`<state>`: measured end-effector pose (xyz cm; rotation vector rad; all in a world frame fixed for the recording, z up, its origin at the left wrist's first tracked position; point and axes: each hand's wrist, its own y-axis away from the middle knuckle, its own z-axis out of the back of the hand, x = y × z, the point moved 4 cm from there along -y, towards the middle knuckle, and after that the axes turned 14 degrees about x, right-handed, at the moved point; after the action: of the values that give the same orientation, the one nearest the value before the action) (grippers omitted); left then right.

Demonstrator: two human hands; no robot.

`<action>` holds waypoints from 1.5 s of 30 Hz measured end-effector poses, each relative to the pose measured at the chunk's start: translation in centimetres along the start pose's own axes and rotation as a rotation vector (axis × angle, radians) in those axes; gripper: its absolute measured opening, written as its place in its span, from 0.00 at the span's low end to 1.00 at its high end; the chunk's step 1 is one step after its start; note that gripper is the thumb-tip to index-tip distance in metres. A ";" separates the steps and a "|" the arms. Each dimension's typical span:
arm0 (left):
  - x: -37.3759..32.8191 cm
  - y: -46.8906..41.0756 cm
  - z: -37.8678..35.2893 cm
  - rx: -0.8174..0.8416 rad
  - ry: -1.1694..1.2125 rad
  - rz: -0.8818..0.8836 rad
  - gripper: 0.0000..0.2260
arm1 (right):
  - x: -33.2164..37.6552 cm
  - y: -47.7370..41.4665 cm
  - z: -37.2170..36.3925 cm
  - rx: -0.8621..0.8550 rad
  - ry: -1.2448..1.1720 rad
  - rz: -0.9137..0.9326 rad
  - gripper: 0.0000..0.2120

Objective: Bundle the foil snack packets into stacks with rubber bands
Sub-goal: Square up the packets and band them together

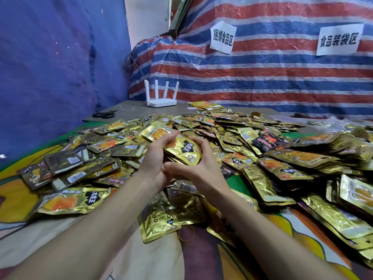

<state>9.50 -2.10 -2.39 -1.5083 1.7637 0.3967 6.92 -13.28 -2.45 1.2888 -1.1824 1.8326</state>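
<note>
Head view: the left hand [155,158] and the right hand [194,168] together hold a thin stack of shiny gold foil snack packets [182,148], one hand cupped on each side. The left fingers curl over its far left edge. The right fingers wrap round its right edge, and the right thumb meets the left palm just beneath the stack. Both grips are narrow and tight on the foil. The top packet faces up and tilts, showing a black label with white characters and an orange food picture. Its edges do not line up neatly with those of the packets below. The stack sits in mid-frame, just over a wide heap of loose gold foil packets [252,142] that spreads left, right and behind the hands. A few more packets lie flat between the forearms. A thin tan rubber band [185,234] lies just beside these, on the colourful printed cloth [30,235]. Farther back, a white four-antenna router [161,99] and black scissors [105,114] rest on a grey board [129,112]. Behind them hang a red, white and blue striped tarpaulin [262,77] with two white paper signs [222,38] and a blue tarpaulin [50,67].
</note>
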 end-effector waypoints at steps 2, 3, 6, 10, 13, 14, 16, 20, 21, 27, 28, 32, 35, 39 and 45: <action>0.1 -0.2 -0.1 0.002 0.014 -0.014 0.06 | 0.3 -0.1 0.8 -0.017 0.021 -0.011 0.37; 0.1 -0.2 0.0 0.001 0.031 -0.017 0.06 | 0.5 -0.1 1.2 -0.018 0.034 -0.018 0.35; 0.4 -0.3 0.0 0.008 0.042 0.001 0.05 | 0.9 -0.2 2.0 -0.032 0.099 -0.017 0.30; 0.7 -0.1 0.0 -0.034 0.062 0.051 0.09 | 1.1 -0.1 1.9 -0.023 0.170 0.035 0.31; 1.1 0.3 -0.2 -0.072 0.055 0.095 0.17 | 1.1 -0.2 2.1 -0.073 0.208 0.065 0.33; 1.3 0.5 -0.4 -0.065 0.062 0.110 0.16 | 1.2 -0.2 2.3 -0.094 0.248 0.072 0.34; 1.5 0.6 -0.5 -0.050 0.110 0.155 0.11 | 1.3 -0.2 2.3 -0.091 0.308 0.103 0.38; 1.1 0.5 -0.3 -0.017 0.089 0.147 0.14 | 1.5 0.0 1.9 -0.036 0.387 0.121 0.38; 1.0 0.4 -0.3 0.005 0.082 0.133 0.12 | 1.4 -0.1 1.9 -0.045 0.377 0.105 0.36; 0.4 0.3 -0.5 0.005 0.072 0.037 0.15 | 0.9 -0.3 1.5 0.023 0.272 0.011 0.35; 0.2 0.3 -0.3 0.003 0.081 0.027 0.14 | 0.9 -0.3 1.4 0.043 0.244 0.017 0.34; 0.1 0.5 -0.1 0.036 0.066 0.048 0.13 | 0.4 -0.6 1.3 0.003 -0.081 -0.037 0.25; 0.0 0.5 0.0 0.014 0.025 0.040 0.19 | -0.5 -0.8 1.6 0.012 -0.129 -0.127 0.18; -0.3 0.4 0.2 -0.025 -0.004 -0.016 0.25 | -1.6 -1.0 1.8 0.027 -0.222 -0.271 0.19; -1.1 0.5 0.1 0.030 -0.131 -0.160 0.06 | -0.8 -0.8 1.6 0.169 -0.420 -0.311 0.15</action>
<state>9.03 -1.15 -1.78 -1.5531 1.5300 0.3772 8.49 -14.37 -2.69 1.9046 -0.9707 1.5017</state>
